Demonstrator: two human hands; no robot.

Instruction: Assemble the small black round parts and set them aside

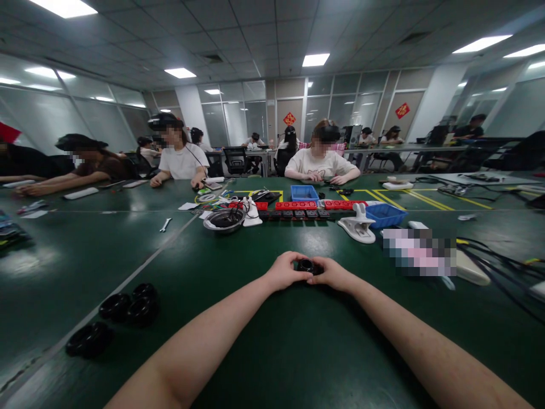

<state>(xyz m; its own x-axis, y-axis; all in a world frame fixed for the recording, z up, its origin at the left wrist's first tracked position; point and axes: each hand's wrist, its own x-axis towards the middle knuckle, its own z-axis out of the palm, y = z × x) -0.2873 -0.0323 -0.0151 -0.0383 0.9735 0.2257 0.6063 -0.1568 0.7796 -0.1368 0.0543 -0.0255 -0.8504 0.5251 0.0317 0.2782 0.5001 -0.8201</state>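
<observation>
A small, glossy black round piece with an opening in its top sits between my two hands, at or just above the green table. My left hand curls around its left side, fingers behind and thumb in front. From the right, my right hand closes on it the same way, and the two thumbs nearly meet at the front. Its exact kind is unclear. Several similar but larger-looking black ring-shaped pieces stand in a group on the table to the left of my left forearm.
A small wrench lies at the left. Across the middle are a round metal dish, red strips, a white clamp stand and blue trays. Black cables run at the right. Co-workers sit opposite and at the left.
</observation>
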